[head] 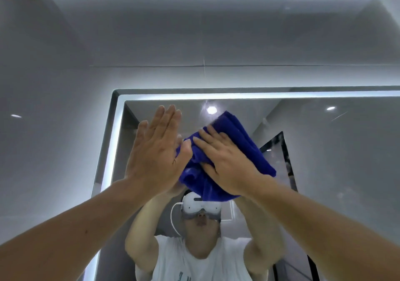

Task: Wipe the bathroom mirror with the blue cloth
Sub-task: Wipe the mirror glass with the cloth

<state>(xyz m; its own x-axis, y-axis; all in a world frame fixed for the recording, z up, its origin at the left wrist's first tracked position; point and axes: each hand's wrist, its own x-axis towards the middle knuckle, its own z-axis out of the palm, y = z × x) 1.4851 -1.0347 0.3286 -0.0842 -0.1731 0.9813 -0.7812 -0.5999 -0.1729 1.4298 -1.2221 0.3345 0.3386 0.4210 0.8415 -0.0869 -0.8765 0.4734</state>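
The bathroom mirror point(324, 161) fills the lower right of the view, with a lit strip along its top and left edges. A bunched blue cloth point(244, 142) lies against the glass near the mirror's upper left. My right hand point(225, 161) presses flat on the cloth with straight, spread fingers. My left hand point(155, 151) is raised beside it, fingers straight and together, palm toward the glass, its thumb touching the cloth's left edge. Whether the left palm touches the glass cannot be told. Both arms reach up from the bottom corners.
Grey wall tiles point(194, 42) rise above and to the left of the mirror. The mirror's lit frame point(112, 142) runs down the left side. The glass reflects a person in a white top, ceiling lights and a dark doorway point(279, 148).
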